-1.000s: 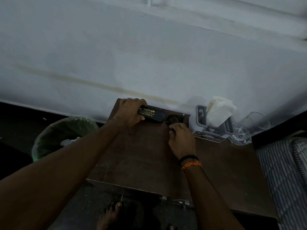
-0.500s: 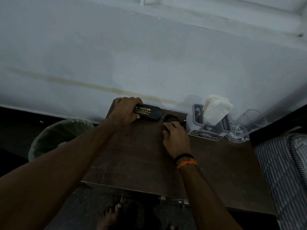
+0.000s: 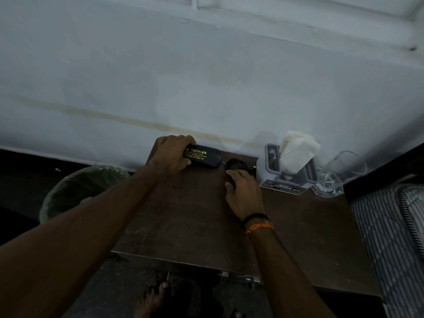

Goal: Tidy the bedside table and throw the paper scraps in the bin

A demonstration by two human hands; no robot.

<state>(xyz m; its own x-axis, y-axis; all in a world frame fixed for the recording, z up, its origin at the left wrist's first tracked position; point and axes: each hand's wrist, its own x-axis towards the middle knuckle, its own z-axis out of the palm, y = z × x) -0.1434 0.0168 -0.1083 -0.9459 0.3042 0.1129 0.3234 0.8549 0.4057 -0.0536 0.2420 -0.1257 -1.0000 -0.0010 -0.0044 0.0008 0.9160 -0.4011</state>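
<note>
A dark wooden bedside table (image 3: 197,216) stands against the pale wall. My left hand (image 3: 172,154) grips the left end of a black spectacle case (image 3: 205,157) with gold lettering, at the table's back left corner. My right hand (image 3: 244,191) rests on the tabletop with its fingers at a coiled black cable (image 3: 236,165) just right of the case; whether it grips the cable I cannot tell. A green-lined bin (image 3: 85,189) with a bit of white paper in it stands on the floor to the left of the table.
A grey holder (image 3: 273,168) with white tissues (image 3: 297,152) stands at the back right, and a clear glass (image 3: 339,173) lies beside it. A striped mattress (image 3: 394,237) borders the table's right edge. My bare foot (image 3: 151,301) is below the table's front edge.
Both hands have stayed at the case and the cable. The view has shifted slightly, and the case has slid a little toward the wall.
</note>
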